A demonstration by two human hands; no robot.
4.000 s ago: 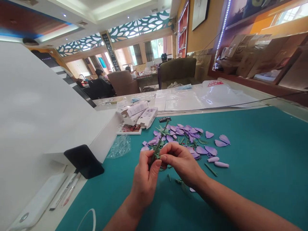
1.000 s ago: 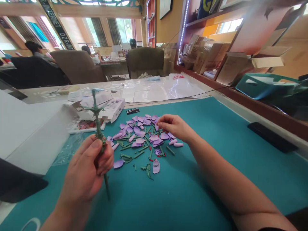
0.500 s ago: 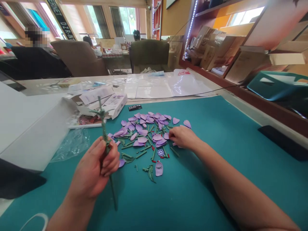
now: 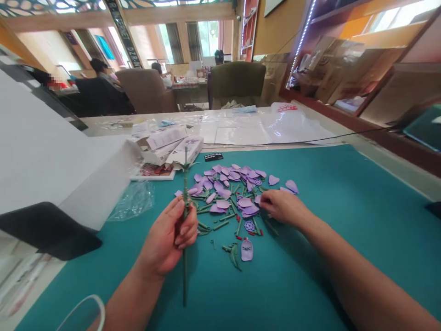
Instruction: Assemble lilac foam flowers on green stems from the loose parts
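Note:
My left hand (image 4: 170, 234) is closed around a thin green plastic flower stem (image 4: 185, 278), held upright, with small leaf-like points near its top. To the right, my right hand (image 4: 284, 206) has its fingers bent together at the edge of a pile of purple plastic petals (image 4: 234, 175). One petal lies against its fingertips; whether it is gripped I cannot make out. Among the petals lie short green stem pieces (image 4: 220, 225), small red pegs and a purple wheel-shaped piece (image 4: 249, 225). Nearer me are a green leaf piece (image 4: 234, 255) and a single light purple petal (image 4: 247, 250).
A teal mat (image 4: 213, 299) covers the table. Opened white boxes (image 4: 186, 149) and a crumpled clear bag (image 4: 134, 202) lie at the left, beside a white panel (image 4: 51, 124). A black card (image 4: 214, 157) sits behind the petals. People and chairs (image 4: 237, 85) are farther back.
The view has swung left, so everything appears shifted right. The stem in my left hand is now more upright. My right hand stays at the pile's right edge.

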